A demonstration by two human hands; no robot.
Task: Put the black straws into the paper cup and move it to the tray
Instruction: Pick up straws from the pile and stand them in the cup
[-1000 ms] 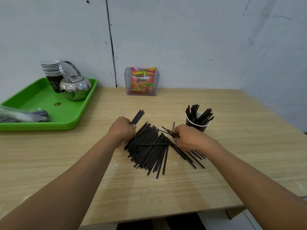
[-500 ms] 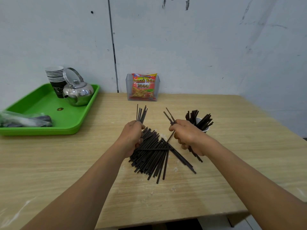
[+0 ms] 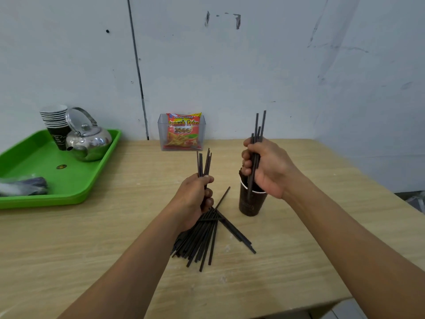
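I am curling my right hand (image 3: 269, 166) around a small bunch of thin black plastic straws (image 3: 258, 127), holding them upright with their lower ends dipping into the dark paper cup (image 3: 250, 203) standing on the pale wooden table (image 3: 115, 238). My left hand (image 3: 195, 199) is gripping a second bunch of black straws (image 3: 203, 162), tips pointing up, just above the loose pile of straws (image 3: 207, 236) lying beside the cup. Well apart, at the table's far left, the green plastic tray (image 3: 69, 178) is carrying a shiny metal kettle (image 3: 88, 141) and a stack of paper cups (image 3: 55, 118). A red snack packet (image 3: 182, 132) is standing in a clear holder (image 3: 162, 137) against the wall.
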